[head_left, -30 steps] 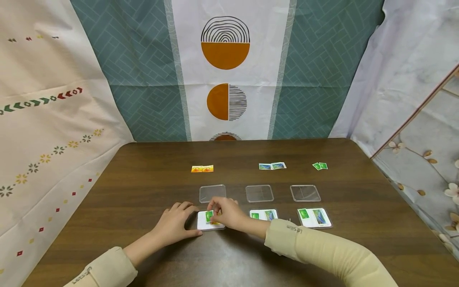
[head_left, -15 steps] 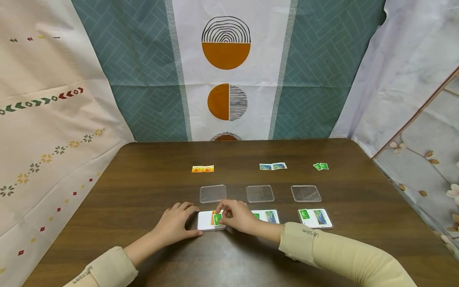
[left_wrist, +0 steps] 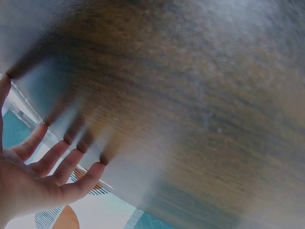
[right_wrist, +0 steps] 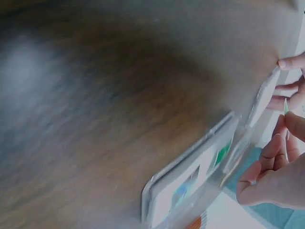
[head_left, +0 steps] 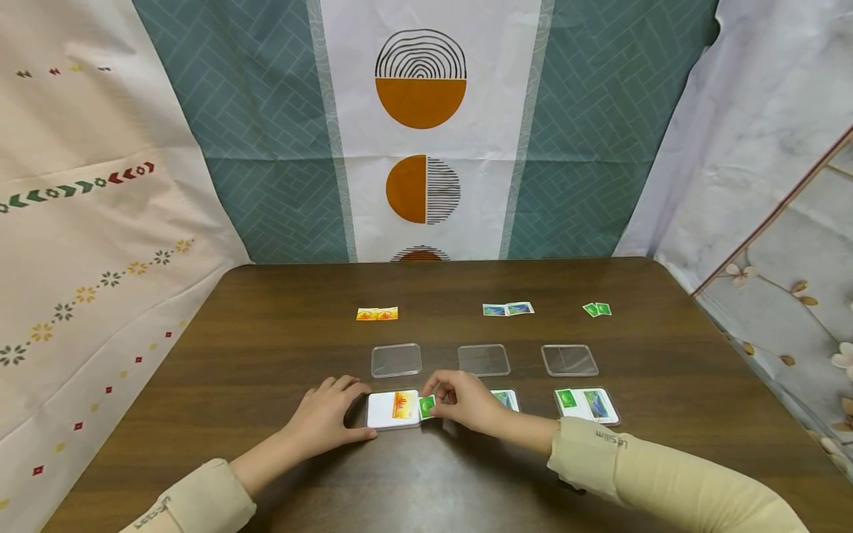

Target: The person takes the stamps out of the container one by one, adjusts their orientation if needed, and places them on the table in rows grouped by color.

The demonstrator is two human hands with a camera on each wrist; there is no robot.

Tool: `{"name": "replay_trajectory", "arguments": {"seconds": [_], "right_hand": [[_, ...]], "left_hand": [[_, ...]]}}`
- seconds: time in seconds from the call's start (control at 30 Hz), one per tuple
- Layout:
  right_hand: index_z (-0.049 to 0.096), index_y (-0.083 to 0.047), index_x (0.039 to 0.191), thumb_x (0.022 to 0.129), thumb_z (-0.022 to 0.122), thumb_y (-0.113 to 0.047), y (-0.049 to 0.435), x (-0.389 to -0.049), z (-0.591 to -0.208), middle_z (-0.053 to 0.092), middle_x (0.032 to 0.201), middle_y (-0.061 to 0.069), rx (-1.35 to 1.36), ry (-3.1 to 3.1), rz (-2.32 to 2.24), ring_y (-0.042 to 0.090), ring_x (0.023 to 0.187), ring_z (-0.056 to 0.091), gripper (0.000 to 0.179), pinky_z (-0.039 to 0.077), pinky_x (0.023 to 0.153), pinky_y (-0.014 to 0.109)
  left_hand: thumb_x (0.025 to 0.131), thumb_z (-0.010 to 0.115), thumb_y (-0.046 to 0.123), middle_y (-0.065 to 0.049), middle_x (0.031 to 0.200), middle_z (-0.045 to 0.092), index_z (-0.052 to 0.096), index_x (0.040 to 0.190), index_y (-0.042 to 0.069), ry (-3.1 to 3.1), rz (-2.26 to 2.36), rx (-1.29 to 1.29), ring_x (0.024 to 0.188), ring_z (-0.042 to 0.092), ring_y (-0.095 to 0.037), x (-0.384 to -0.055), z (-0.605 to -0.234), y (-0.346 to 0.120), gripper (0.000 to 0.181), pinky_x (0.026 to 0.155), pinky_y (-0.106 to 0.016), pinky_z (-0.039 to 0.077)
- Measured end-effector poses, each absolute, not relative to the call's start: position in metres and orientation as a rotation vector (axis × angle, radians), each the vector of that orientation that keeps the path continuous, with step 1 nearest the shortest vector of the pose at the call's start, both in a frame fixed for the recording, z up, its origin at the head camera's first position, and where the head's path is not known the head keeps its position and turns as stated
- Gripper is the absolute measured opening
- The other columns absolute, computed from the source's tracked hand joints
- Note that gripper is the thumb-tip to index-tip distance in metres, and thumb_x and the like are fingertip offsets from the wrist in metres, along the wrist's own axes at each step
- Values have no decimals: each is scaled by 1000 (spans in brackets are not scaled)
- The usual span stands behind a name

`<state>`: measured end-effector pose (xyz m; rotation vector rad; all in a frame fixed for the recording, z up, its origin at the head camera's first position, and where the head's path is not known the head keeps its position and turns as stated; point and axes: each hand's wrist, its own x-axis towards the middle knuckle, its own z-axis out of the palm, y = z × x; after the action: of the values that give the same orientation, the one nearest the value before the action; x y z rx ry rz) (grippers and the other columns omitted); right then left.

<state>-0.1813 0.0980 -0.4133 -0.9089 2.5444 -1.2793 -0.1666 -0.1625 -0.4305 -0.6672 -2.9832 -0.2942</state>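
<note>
We see a small paper stamp, green with a white border point(head_left: 427, 407), at the right end of the leftmost clear plastic case point(head_left: 393, 428). The thumb and forefinger of the right hand point(head_left: 466, 403) pinch its edge; the right wrist view shows it almost edge-on, paper-thin. In the round-cornered case lies a smooth white card point(head_left: 381, 410) bearing an upright orange-and-yellow stamp point(head_left: 403, 405). The left hand point(head_left: 329, 414) has its fingers spread apart, thumb at the case's near edge, a fingertip by its far left corner.

To the right we find a middle case point(head_left: 506, 400), partly behind the right hand, and a right case point(head_left: 586, 406) whose card carries a green and a blue stamp. Beyond these lie three transparent, rimmed plastic lids point(head_left: 483, 360), and behind them pairs of orange stamps point(head_left: 377, 314), blue stamps point(head_left: 508, 309) and green stamps point(head_left: 597, 309). Everything lies on a dark wood-grain table point(head_left: 426, 481), with a creased printed cloth point(head_left: 266, 148) behind it.

Half a second ago, we saw the green stamp overlapping the orange-and-yellow one; now that one is uncovered. The right hand has shifted rightward, while the left hand keeps its place.
</note>
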Motion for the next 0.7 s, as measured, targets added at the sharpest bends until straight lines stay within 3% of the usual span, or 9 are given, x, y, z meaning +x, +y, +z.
{"name": "replay_trajectory", "arguments": {"seconds": [0.7], "right_hand": [[64, -1, 94, 79, 70, 3, 146, -197, -396, 58, 71, 5, -806, 2594, -1326, 3, 55, 38, 17, 35, 52, 18]], "left_hand": [[66, 79, 52, -8, 114, 61, 62, 116, 14, -2994, -300, -671, 103, 57, -30, -168, -431, -162, 65, 74, -53, 49]]}}
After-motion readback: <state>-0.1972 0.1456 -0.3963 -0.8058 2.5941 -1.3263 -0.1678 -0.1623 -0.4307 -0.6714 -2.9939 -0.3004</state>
